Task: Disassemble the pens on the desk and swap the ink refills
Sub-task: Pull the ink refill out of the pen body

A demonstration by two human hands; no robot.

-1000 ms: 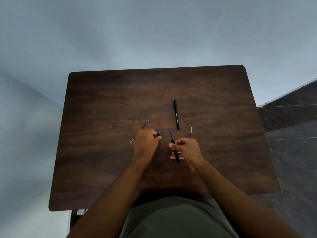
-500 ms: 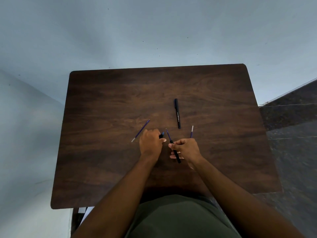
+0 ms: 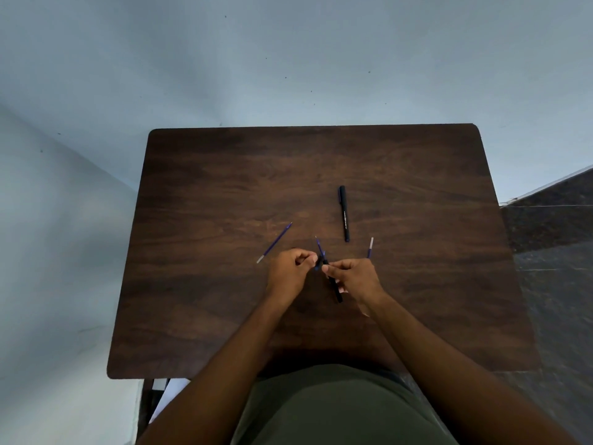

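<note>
head: both hands curled — r hand point(image 3: 357, 277) grips pen barrel point(image 3: 335, 289)

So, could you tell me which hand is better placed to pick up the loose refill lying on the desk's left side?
Left. The left hand is nearer that refill, though it pinches a small part now. The right hand grips the barrel and lies farther away.

Dim, soft light; wide-angle bending at edges; slight blur overall
</note>
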